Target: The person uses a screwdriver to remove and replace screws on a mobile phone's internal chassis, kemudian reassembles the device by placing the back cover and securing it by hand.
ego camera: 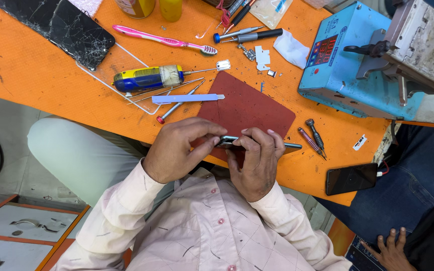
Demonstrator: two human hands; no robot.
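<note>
1. Left hand (179, 148) curled, thumb and fingertips pinching the near end of a thin dark phone (257, 143) held edge-on above the near edge of the bench (21, 65).
2. Right hand (256, 158) closed over the middle of the same phone, fingers wrapped across its top, thumb underneath.
3. Phone held flat and level, its far end poking out to the right past the right hand, hovering over the near corner of a dark red mat (247, 108).
4. Just beyond the mat: a lilac plastic pry strip (187, 98), thin metal tweezers (164, 90) and a red-tipped pick (174, 108), all lying on a clear sheet.
5. Blue and yellow bottle with taped middle (146, 78) lying on its side, nozzle pointing right, near the tweezers.
6. Pink toothbrush (164, 40) further back, bristles to the right.
7. Cracked black screen panel (56, 27) at the far left corner of the bench.
8. Two screwdrivers (247, 35) with blue and black grips further back at centre, beside a white cloth scrap (291, 49).
9. Blue heating machine with red digits (347, 70) on the right side of the bench, a grey metal press (423, 45) on top of it.
10. Two small screwdrivers (313, 138) right of the mat, near the phone's free end.
11. Another black phone (351, 178) at the bench's near right corner, cable attached.
12. Another person's hand (390, 251) at lower right, resting on a dark device, well apart from the work.
</note>
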